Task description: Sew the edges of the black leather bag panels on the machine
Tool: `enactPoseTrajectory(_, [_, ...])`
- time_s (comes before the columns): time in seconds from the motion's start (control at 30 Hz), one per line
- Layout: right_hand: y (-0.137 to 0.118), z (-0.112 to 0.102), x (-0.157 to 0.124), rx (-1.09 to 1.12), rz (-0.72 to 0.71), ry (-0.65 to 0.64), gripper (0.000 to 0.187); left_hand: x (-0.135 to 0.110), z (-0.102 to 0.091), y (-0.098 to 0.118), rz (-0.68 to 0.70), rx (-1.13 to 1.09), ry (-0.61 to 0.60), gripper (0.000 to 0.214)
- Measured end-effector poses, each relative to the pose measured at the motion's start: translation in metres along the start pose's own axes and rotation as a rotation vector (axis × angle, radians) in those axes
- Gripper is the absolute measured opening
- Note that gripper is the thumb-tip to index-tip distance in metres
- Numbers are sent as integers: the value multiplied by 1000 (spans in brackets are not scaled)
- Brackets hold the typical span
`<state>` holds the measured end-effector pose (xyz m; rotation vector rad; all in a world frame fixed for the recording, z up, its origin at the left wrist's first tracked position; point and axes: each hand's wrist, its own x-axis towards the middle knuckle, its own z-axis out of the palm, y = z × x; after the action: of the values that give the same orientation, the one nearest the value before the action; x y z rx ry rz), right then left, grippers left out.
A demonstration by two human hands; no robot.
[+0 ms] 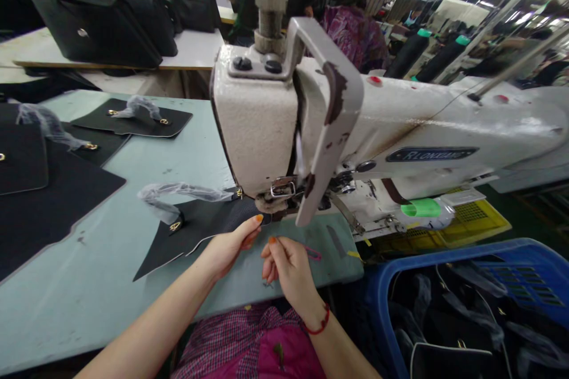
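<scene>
A white sewing machine (pixel 275 112) stands on the pale blue table (pixel 102 290). Under its head lies a black bag panel (pixel 200 231) with gold hardware and a plastic-wrapped handle (pixel 178 194). My left hand (pixel 231 246) rests on the panel's near edge, thumb stretched toward the presser foot (pixel 271 201). My right hand (pixel 287 263) hovers just right of it with its fingers curled in a pinch. Whether the pinch holds anything is too small to make out. A pink-handled snipper (pixel 313 253) lies on the table beside the right hand.
More black panels (pixel 133 118) lie on the left of the table. A blue crate (pixel 466 308) of bag parts sits at the lower right, a yellow tray (pixel 475 219) behind it. Finished black bags (pixel 98 23) stand on the far table. Other people work behind the machine.
</scene>
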<state>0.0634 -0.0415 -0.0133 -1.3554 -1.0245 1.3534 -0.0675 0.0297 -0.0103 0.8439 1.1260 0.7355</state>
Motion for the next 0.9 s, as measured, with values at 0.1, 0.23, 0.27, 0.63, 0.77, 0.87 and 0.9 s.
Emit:
enactPoseTrajectory(0.1, [23,2,-11,27,80,-18,54,4,0,-1,35,-45,-125,49])
enactPoseTrajectory(0.23, [49,4,-16,20,122,-50,57,9,0,0,80,-97,-153,48])
enactPoseTrajectory(0.27, [54,5,-16,10,131,-52,57,10,-1,0,82,-110,-159,47])
enactPoseTrajectory(0.63, [74,5,-16,-72,144,-74,54,24,-2,1,130,-189,-130,38])
enactPoseTrajectory(0.77, [76,4,-16,-119,130,-89,53,24,3,1,146,-244,-87,36])
enactPoseTrajectory(0.87, [76,4,-17,-142,121,-88,50,21,9,-2,169,-315,-16,33])
enactPoseTrajectory(0.9, [75,3,-17,-140,120,-89,49,20,12,-3,177,-342,7,32])
